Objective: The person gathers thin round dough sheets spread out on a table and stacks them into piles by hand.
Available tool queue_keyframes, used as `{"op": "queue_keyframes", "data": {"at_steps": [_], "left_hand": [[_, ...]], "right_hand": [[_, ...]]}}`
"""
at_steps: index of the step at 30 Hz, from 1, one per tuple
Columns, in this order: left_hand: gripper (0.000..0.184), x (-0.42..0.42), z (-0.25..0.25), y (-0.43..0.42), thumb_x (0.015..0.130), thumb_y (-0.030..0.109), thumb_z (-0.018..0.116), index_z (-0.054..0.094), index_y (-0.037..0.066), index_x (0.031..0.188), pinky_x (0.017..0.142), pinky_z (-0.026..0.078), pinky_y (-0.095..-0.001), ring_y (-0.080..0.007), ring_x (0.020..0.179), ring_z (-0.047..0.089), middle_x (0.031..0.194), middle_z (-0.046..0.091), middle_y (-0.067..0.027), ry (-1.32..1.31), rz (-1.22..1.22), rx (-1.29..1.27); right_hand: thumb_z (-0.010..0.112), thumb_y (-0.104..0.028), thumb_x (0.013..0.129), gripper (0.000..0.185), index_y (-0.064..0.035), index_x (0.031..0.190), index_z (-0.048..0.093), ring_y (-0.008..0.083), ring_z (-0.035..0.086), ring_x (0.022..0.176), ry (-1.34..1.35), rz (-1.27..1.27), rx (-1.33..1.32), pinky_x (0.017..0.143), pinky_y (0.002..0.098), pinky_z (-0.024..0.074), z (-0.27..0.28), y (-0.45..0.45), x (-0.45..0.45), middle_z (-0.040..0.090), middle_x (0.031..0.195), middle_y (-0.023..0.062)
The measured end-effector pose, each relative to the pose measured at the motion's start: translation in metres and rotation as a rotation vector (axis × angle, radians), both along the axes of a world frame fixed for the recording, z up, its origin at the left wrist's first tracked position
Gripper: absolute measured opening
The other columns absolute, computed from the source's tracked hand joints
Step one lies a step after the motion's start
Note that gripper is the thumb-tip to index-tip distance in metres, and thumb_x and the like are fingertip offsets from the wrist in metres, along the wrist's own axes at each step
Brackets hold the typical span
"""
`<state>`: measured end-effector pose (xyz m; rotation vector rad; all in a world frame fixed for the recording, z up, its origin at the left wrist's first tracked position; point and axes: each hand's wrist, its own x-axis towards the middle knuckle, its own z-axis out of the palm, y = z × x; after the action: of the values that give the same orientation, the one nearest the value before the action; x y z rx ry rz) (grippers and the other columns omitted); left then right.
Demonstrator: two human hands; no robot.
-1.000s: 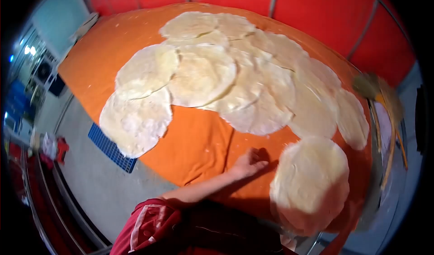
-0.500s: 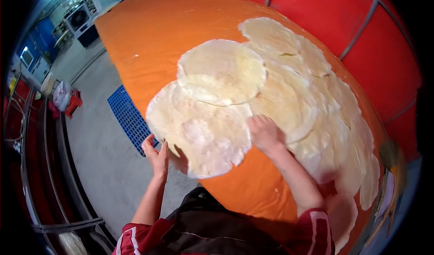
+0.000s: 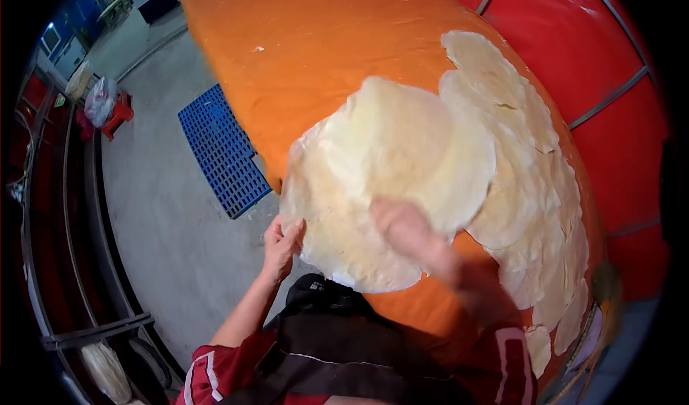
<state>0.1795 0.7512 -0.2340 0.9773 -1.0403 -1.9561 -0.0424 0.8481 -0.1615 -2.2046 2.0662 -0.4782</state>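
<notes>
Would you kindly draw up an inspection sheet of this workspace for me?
Surface: orange cover, a few pale specks.
Job's things: near pale sheet; more pale sheets overlapping at right.
Clutter: blue grid panel and red stool on the floor; plastic bag by the stool.
Grip: left hand seemingly pinching the near pale sheet's edge; right hand blurred over it, contact unclear.
Cables: cannot tell in the dim left margin.
Surroundings: grey floor left, red panels right.

Red sheeting (image 3: 574,46) walls the orange-covered table (image 3: 287,31) along its right edge; by its left, blue plastic grating (image 3: 219,150) lies on grey floor (image 3: 158,197), a red stool (image 3: 120,116) beyond.
</notes>
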Motion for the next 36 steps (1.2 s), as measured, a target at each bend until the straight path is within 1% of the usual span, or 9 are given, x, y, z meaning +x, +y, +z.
{"op": "queue_keyframes", "data": {"at_steps": [3, 8, 10, 12, 19, 24, 28, 33, 36], "left_hand": [[0.020, -0.007, 0.006, -0.001, 0.089, 0.026, 0.047, 0.051, 0.006, 0.094, 0.043, 0.027, -0.0171, -0.0008, 0.051, 0.034, 0.065, 0.041, 0.0092, 0.017, -0.009, 0.017], [0.030, -0.007, -0.003, -0.003, 0.090, 0.029, 0.047, 0.049, 0.003, 0.104, 0.069, 0.039, -0.0209, -0.0072, 0.077, 0.048, 0.089, 0.053, 0.0003, 0.117, -0.012, 0.151], [0.035, -0.009, 0.004, -0.001, 0.090, 0.030, 0.046, 0.048, 0.001, 0.109, 0.080, 0.039, -0.0240, -0.0105, 0.090, 0.049, 0.101, 0.053, -0.0037, 0.165, 0.019, 0.186], [0.040, -0.004, 0.006, -0.001, 0.090, 0.031, 0.046, 0.045, -0.002, 0.114, 0.089, 0.036, -0.0271, -0.0136, 0.101, 0.047, 0.113, 0.050, -0.0071, 0.208, 0.004, 0.202], [0.029, -0.005, 0.017, -0.007, 0.080, 0.014, 0.054, 0.052, -0.002, 0.104, 0.074, 0.043, -0.0249, -0.0123, 0.084, 0.054, 0.094, 0.058, -0.0059, -0.010, -0.088, -0.032], [0.035, -0.008, 0.018, -0.006, 0.066, -0.007, 0.046, 0.051, -0.004, 0.101, 0.064, 0.046, -0.0241, -0.0135, 0.072, 0.057, 0.086, 0.060, -0.0081, -0.104, -0.132, -0.033], [0.034, -0.006, 0.024, -0.010, 0.066, -0.010, 0.044, 0.051, -0.003, 0.099, 0.061, 0.046, -0.0253, -0.0155, 0.069, 0.058, 0.083, 0.059, -0.0081, -0.102, -0.182, 0.098], [0.039, -0.006, 0.018, -0.013, 0.067, -0.006, 0.049, 0.048, -0.002, 0.105, 0.072, 0.045, -0.0275, -0.0184, 0.084, 0.056, 0.096, 0.056, -0.0095, -0.131, -0.202, 0.065], [0.047, -0.007, 0.004, -0.018, 0.068, -0.003, 0.052, 0.042, 0.000, 0.114, 0.080, 0.041, -0.0285, -0.0186, 0.096, 0.050, 0.108, 0.050, -0.0105, -0.206, 0.051, -0.439]], "right_hand": [[0.043, -0.002, 0.073, 0.025, -0.0010, 0.092, 0.059, 0.0253, 0.054, 0.055, 0.244, 0.143, 0.052, 0.046, 0.0325, 0.0435, -0.005, 0.012, 0.047, 0.056, 0.073, 0.0087], [0.047, 0.000, 0.067, 0.028, 0.0042, 0.092, 0.059, 0.0236, 0.056, 0.054, -0.307, -0.218, -0.201, 0.045, 0.0328, 0.0458, 0.048, 0.000, 0.037, 0.058, 0.074, 0.0109], [0.051, -0.002, 0.065, 0.031, 0.0047, 0.095, 0.057, 0.0266, 0.059, 0.066, 0.033, -0.005, -0.108, 0.055, 0.0333, 0.0490, 0.037, 0.005, 0.064, 0.061, 0.086, 0.0150], [0.051, -0.001, 0.065, 0.038, 0.0069, 0.102, 0.052, 0.0286, 0.059, 0.071, -0.130, 0.014, -0.209, 0.061, 0.0328, 0.0489, 0.008, -0.005, 0.089, 0.060, 0.088, 0.0167], [0.057, -0.030, 0.079, 0.042, -0.0001, 0.109, 0.049, 0.0346, 0.056, 0.089, -0.665, -0.121, 0.086, 0.074, 0.0410, 0.0459, 0.009, -0.010, 0.100, 0.058, 0.096, 0.0180], [0.046, -0.009, 0.074, 0.034, -0.0014, 0.107, 0.052, 0.0291, 0.057, 0.087, 0.093, -0.497, -0.249, 0.072, 0.0382, 0.0466, -0.010, 0.052, -0.019, 0.058, 0.101, 0.0158], [0.045, -0.008, 0.074, 0.042, 0.0011, 0.115, 0.042, 0.0313, 0.040, 0.111, 0.309, -0.813, -0.027, 0.092, 0.0397, 0.0300, -0.055, 0.119, -0.098, 0.041, 0.122, 0.0190], [0.046, -0.007, 0.075, 0.030, -0.0008, 0.103, 0.056, 0.0304, 0.053, 0.095, 0.101, -0.815, -0.008, 0.081, 0.0378, 0.0412, -0.043, 0.133, -0.164, 0.056, 0.102, 0.0190], [0.045, -0.011, 0.077, 0.024, -0.0025, 0.091, 0.063, 0.0308, 0.060, 0.079, -0.028, -0.894, -0.019, 0.071, 0.0362, 0.0465, 0.028, 0.112, -0.209, 0.062, 0.082, 0.0195]]}}
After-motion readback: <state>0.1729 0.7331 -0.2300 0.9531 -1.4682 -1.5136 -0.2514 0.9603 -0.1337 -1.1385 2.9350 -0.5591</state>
